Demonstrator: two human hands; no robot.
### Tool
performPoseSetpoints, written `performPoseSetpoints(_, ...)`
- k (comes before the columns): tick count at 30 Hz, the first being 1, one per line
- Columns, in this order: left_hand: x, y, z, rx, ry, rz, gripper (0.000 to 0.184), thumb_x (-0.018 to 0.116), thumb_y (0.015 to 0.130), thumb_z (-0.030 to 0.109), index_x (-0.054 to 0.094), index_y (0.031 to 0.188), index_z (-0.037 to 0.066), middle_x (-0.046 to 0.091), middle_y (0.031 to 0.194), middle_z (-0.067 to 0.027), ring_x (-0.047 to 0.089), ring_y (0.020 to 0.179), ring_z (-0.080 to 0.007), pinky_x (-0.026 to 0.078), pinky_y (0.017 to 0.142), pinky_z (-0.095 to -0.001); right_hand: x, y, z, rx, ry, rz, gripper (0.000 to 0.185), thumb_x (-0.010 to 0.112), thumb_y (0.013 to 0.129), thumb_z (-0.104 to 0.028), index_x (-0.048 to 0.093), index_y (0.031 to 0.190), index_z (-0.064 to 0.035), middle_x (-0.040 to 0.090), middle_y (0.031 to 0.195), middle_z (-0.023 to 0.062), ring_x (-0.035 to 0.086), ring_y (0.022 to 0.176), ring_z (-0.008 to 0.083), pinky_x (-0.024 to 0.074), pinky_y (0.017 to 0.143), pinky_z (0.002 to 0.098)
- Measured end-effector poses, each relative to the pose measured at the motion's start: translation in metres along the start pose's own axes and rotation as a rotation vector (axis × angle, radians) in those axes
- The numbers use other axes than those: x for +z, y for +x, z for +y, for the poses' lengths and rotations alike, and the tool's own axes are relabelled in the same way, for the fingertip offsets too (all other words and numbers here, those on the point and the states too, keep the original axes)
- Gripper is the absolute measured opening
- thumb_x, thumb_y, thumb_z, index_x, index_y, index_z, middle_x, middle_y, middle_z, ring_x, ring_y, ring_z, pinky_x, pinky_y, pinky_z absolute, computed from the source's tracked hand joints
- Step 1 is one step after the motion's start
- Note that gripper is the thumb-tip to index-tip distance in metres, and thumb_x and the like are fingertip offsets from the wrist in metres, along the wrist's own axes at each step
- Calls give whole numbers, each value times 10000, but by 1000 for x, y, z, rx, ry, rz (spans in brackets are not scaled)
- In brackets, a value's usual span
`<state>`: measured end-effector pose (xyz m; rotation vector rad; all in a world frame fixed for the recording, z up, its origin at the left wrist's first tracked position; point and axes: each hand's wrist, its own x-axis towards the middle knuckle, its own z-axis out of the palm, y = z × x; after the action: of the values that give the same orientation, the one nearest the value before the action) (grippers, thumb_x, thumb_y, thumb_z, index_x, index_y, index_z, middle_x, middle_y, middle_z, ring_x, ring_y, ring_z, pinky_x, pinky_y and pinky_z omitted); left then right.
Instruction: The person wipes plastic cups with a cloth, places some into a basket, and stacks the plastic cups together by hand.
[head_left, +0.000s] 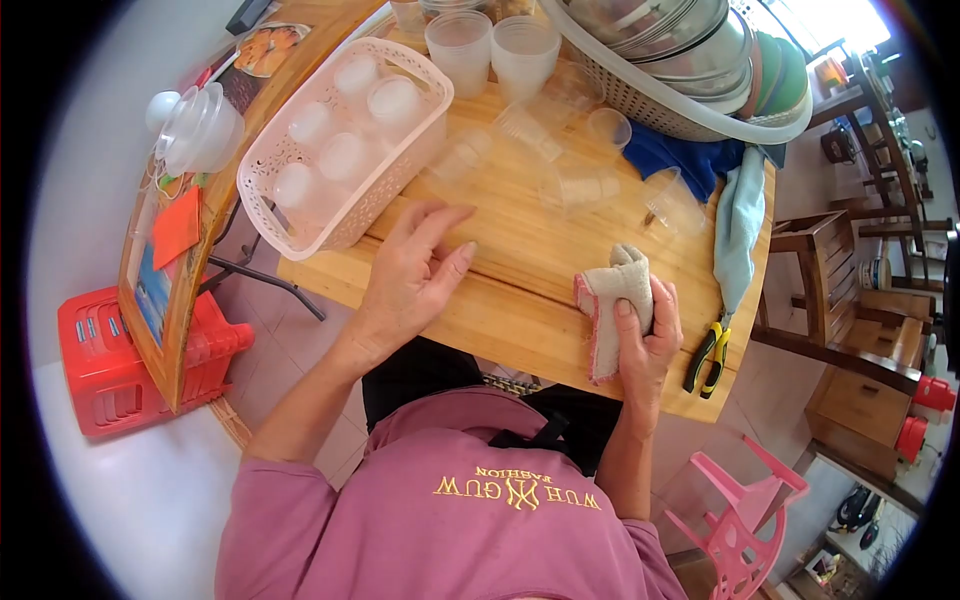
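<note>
My right hand grips a folded cream cloth with a pink edge, held over the table's front right part. Empty, with its fingers apart and slightly curled, my left hand hovers above the table just right of the pink basket. Inside that basket several clear plastic cups stand upside down. Loose clear plastic cups lie on their sides across the middle of the wooden table. Behind them are two stacks of nested cups.
A large basket of metal bowls fills the back right, above a dark blue cloth. Along the right edge lie a light blue cloth and yellow-black pliers. A pink plastic chair and red stool stand on the floor.
</note>
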<state>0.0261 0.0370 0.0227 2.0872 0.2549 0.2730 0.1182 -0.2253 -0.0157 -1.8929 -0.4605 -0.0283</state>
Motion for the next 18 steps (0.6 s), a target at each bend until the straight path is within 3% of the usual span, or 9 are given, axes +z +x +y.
performPoseSetpoints(2, 8, 1, -16, -78, -62, 136, 408, 668, 923, 117, 577, 1310, 27, 496, 1335, -169, 586, 805, -154, 506, 728, -262, 1, 0, 0, 2, 1, 0, 322, 670, 853, -5, 619, 1169, 32, 602, 1025, 115, 592, 923, 224, 483, 813, 321)
performPoseSetpoints(8, 19, 20, -18, -96, -354, 148, 492, 636, 957, 126, 479, 1399, -23, 462, 1357, -141, 549, 816, -101, 484, 735, -236, 1, -1, 1, -3, -10, 4, 326, 665, 858, -10, 613, 1177, 37, 595, 1017, 116, 588, 917, 223, 482, 811, 321)
performPoseSetpoints(12, 15, 4, -12, -214, -412, 96, 499, 633, 962, 130, 464, 1396, -49, 452, 1382, -139, 552, 831, -100, 483, 744, -238, 2, -2, 1, -10, -11, 14, 330, 665, 862, -16, 610, 1183, 38, 592, 1012, 114, 584, 915, 216, 477, 809, 312)
performPoseSetpoints(18, 15, -35, -3, -188, -431, 136, 359, 618, 975, 136, 563, 1278, -48, 527, 1323, -122, 584, 888, -132, 493, 794, -250, 1, -4, 2, -35, -32, 42, 337, 671, 858, -16, 610, 1184, 39, 593, 1017, 117, 582, 927, 209, 480, 801, 314)
